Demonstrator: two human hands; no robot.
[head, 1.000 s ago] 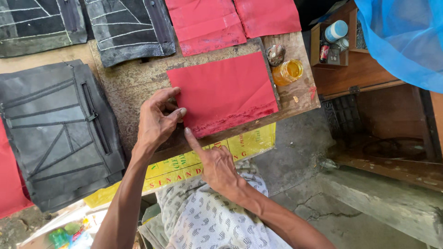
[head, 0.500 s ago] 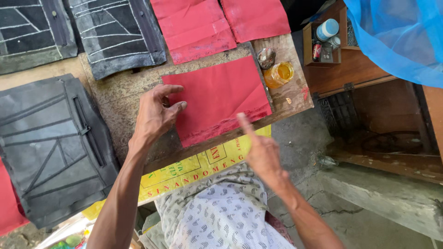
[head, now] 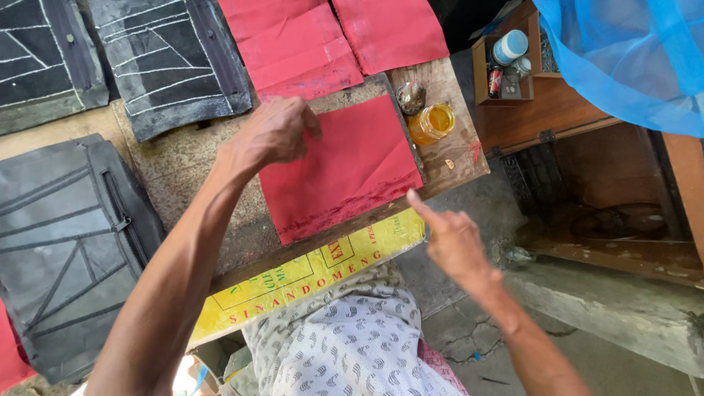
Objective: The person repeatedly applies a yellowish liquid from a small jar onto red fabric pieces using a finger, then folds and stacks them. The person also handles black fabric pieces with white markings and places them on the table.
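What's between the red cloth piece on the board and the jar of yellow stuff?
A dark strip along the red cloth piece's right edge, then bare wooden board up to the jar, in the head view.

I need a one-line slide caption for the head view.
Left hand rests on red rectangular fabric sheet on worn wooden board; right hand hovers beside.
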